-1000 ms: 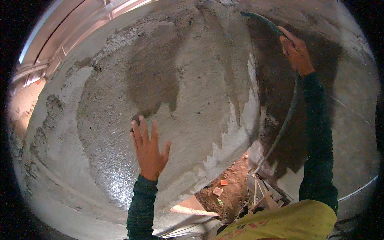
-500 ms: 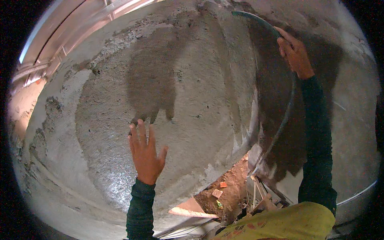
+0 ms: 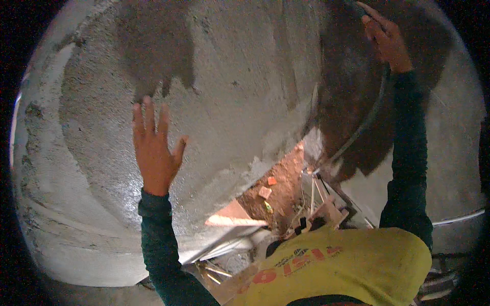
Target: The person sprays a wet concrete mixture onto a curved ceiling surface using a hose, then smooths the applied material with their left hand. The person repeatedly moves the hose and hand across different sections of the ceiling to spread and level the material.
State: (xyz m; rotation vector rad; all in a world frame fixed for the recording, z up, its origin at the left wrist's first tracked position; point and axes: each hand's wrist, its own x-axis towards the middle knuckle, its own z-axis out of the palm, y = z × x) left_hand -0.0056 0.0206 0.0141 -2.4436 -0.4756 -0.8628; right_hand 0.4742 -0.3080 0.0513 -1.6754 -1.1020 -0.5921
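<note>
Before me is a rough grey cement-plastered wall [image 3: 229,117]. My left hand [image 3: 157,158] is held flat with its fingers spread, just below a dark, damp-looking patch [image 3: 155,43]; whether the palm touches the plaster I cannot tell. At the upper right, my right hand [image 3: 389,43] is closed around a thin greenish hose [image 3: 371,113], one finger stretched along it. From that hand the hose hangs down in a curve across a larger dark patch [image 3: 352,66]. Its other end beyond the fingers runs toward the top edge and is hard to make out.
Below the wall's lower edge, a gap shows reddish soil [image 3: 282,191] with brick pieces [image 3: 265,193]. Boards and sticks [image 3: 326,204] lie near my yellow shirt [image 3: 347,260]. A pale pipe or cable [image 3: 459,218] runs along the right side.
My view has tipped downward and turned slightly, so the wall and both hands sit higher in it. More of my shirt shows. The right hand still grips the hose; the left stays spread.
</note>
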